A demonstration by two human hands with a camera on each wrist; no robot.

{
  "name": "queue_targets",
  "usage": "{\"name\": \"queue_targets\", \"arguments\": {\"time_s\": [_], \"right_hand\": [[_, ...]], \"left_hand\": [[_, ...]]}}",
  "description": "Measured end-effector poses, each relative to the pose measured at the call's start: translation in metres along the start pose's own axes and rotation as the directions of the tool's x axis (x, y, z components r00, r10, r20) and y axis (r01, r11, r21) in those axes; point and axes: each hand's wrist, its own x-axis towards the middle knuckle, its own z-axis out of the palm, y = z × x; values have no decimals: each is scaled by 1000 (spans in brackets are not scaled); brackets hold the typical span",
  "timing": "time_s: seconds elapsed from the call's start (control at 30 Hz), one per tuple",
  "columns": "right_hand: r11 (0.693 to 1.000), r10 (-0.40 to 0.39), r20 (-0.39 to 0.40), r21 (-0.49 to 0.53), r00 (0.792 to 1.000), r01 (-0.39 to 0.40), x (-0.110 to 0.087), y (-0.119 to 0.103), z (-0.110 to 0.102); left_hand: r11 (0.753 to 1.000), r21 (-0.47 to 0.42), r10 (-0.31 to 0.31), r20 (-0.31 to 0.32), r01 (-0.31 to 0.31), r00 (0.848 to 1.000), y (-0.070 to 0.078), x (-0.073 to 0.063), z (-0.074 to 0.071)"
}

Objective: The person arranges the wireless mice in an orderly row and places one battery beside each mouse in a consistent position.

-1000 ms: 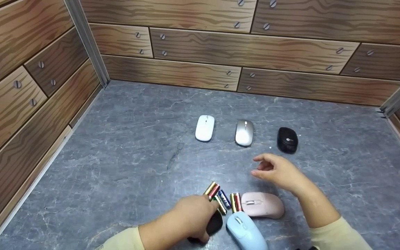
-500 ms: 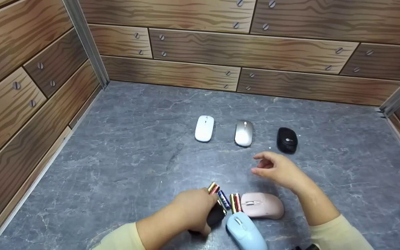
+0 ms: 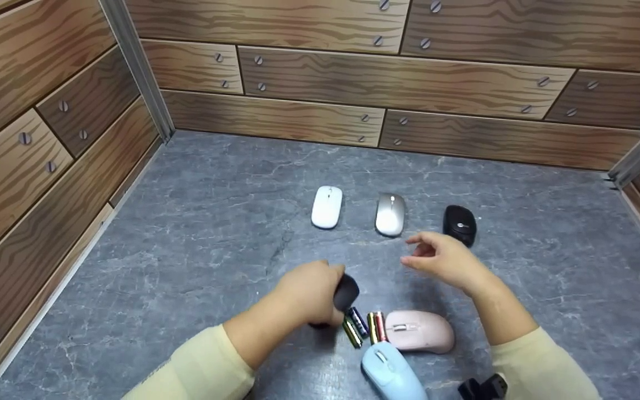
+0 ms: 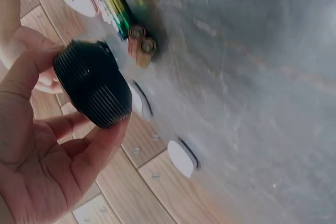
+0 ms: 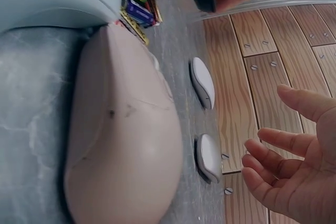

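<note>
My left hand (image 3: pixel 308 293) grips a black computer mouse (image 3: pixel 346 292) by its sides, between thumb and fingers. In the left wrist view the ribbed side of this mouse (image 4: pixel 93 83) shows, held up off the table. Just below it in the head view lie a green and a blue battery (image 3: pixel 358 322), and a gold and red pair of batteries (image 3: pixel 376 326) beside them. My right hand (image 3: pixel 443 261) hovers with loosely bent fingers and holds nothing. Beneath it sits a pink mouse (image 3: pixel 420 331), with a light blue mouse (image 3: pixel 393 371) touching the batteries' near end.
A white mouse (image 3: pixel 327 207), a silver mouse (image 3: pixel 390 214) and another black mouse (image 3: pixel 460 224) stand in a row farther back on the grey marbled table (image 3: pixel 203 233). Wood-patterned walls (image 3: pixel 320 72) close off the back and sides. A black object (image 3: pixel 484 388) shows by the right sleeve.
My left hand has lifted the black mouse and carried it away from me, past the batteries. My right hand has shifted slightly farther forward, still holding nothing.
</note>
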Motion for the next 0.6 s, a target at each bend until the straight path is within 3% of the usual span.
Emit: {"name": "queue_targets", "arguments": {"time_s": [0.4, 0.6], "right_hand": [[998, 32, 4, -57, 999, -31, 17, -6, -6], [996, 27, -2, -86, 1000, -27, 24, -7, -5]], "left_hand": [[992, -54, -120, -65, 117, 991, -17, 36, -5], [970, -107, -227, -56, 220, 972, -27, 50, -2]]}}
